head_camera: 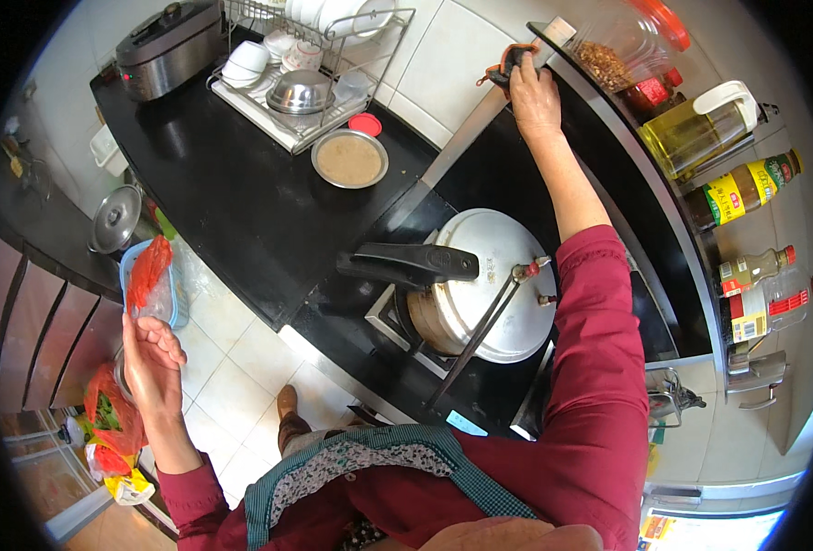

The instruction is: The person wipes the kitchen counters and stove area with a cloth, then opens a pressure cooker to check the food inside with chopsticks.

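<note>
My right hand [536, 100] presses a dark cloth with orange edging [506, 72] against the upright metal edge strip behind the stove, near the shelf's end. My left hand [155, 365] is raised at the left over the floor, holding nothing, its fingers partly bent. Below my right arm a pressure cooker [496, 303] with a black handle [413, 265] sits on a gas burner. Metal tongs or chopsticks [475, 344] lean across its lid by the red-topped valve; which they are I cannot tell. A metal bowl of light brown liquid [350, 159] stands on the black counter [227, 200].
A dish rack [289, 141] with bowls and a red lid [365, 125] stand behind the bowl. A rice cooker [172, 55] is at the far left. An oil jug [695, 131] and sauce bottles [726, 196] line the right shelf. A blue basket [180, 303] holds plastic bags.
</note>
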A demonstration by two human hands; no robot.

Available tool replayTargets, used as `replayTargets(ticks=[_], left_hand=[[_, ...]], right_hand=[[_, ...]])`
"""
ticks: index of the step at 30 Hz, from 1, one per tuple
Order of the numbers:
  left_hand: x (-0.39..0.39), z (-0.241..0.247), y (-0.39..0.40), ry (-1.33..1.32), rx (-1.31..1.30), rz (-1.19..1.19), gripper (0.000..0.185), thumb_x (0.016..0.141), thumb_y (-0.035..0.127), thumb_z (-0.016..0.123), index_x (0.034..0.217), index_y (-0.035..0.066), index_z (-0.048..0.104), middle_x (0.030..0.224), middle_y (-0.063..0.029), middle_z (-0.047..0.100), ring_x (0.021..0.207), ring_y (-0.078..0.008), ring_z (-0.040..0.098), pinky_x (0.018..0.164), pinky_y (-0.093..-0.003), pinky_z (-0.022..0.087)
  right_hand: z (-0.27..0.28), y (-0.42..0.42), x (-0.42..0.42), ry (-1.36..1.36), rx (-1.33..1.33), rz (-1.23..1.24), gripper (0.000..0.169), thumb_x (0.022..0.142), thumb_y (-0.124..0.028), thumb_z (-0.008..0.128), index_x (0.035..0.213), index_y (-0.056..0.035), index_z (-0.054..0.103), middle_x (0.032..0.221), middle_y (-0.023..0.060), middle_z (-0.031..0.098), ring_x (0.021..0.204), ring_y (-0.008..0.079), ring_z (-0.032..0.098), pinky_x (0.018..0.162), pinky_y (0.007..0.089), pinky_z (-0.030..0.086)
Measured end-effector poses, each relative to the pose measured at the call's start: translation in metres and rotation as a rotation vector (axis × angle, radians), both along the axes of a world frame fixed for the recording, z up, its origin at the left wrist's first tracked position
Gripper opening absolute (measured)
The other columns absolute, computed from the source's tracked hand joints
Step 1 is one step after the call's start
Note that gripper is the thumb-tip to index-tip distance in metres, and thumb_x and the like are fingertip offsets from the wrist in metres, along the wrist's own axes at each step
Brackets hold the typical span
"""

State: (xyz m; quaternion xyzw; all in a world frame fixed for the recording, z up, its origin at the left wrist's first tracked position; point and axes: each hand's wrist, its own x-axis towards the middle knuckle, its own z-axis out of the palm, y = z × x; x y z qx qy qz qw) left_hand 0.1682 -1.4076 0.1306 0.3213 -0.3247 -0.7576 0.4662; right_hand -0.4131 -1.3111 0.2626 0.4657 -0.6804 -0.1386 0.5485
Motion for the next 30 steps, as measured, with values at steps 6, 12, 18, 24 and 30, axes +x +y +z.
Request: replayTargets(ticks=[6,12,18,24,30], left_hand=[[-0.012,-0.007,-0.001,-0.007,0.024,-0.059,0.043,0.099,0.038,0.036,0.079,0.005,0.053,0.061,-0.004,0.055,0.047,-0.0107,0.052,0.044,-0.0214,0.043],[0.001,-0.028,-0.004,0.032,0.061,-0.02,0.043,0.1,0.037,0.034,0.078,0.005,0.053,0.061,-0.0035,0.055,0.045,-0.0104,0.052,0.044,-0.0205,0.043],[0.023,-0.042,-0.014,0.063,0.071,0.018,0.041,0.1,0.037,0.036,0.08,0.005,0.053,0.063,-0.0028,0.054,0.048,-0.0097,0.052,0.045,-0.0208,0.042],[0.017,-0.044,-0.019,0.068,0.097,0.001,0.04,0.1,0.037,0.036,0.081,0.006,0.053,0.064,-0.0029,0.054,0.05,-0.01,0.052,0.046,-0.0215,0.042],[-0.001,-0.05,-0.019,0.057,0.108,-0.034,0.041,0.1,0.036,0.035,0.08,0.006,0.054,0.063,-0.0033,0.055,0.048,-0.0102,0.052,0.046,-0.0216,0.042]], right_hand=[[-0.052,0.016,-0.003,0.023,0.341,-0.035,0.034,0.075,-0.013,0.058,0.103,0.0039,0.064,0.13,0.0156,0.046,0.093,0.0282,0.051,0.076,0.0384,0.047],[-0.045,0.021,0.003,0.149,0.66,-0.1,0.025,0.076,-0.019,0.058,0.093,-0.0056,0.07,0.109,0.0079,0.058,0.095,0.0257,0.05,0.079,0.0363,0.043],[-0.02,0.015,0.033,-0.011,0.357,-0.103,0.01,0.074,-0.016,0.058,0.08,-0.0099,0.064,0.086,0.0076,0.058,0.088,0.0239,0.053,0.069,0.0355,0.045],[0.014,-0.026,0.032,0.303,0.127,-0.301,0.021,0.075,-0.019,0.059,0.08,-0.0011,0.068,0.085,0.0166,0.062,0.079,0.0271,0.055,0.047,0.0336,0.044],[-0.053,-0.005,0.002,0.358,0.409,-0.177,0.03,0.076,-0.02,0.057,0.097,0.0,0.068,0.11,0.0226,0.057,0.088,0.0313,0.053,0.055,0.0376,0.044]])
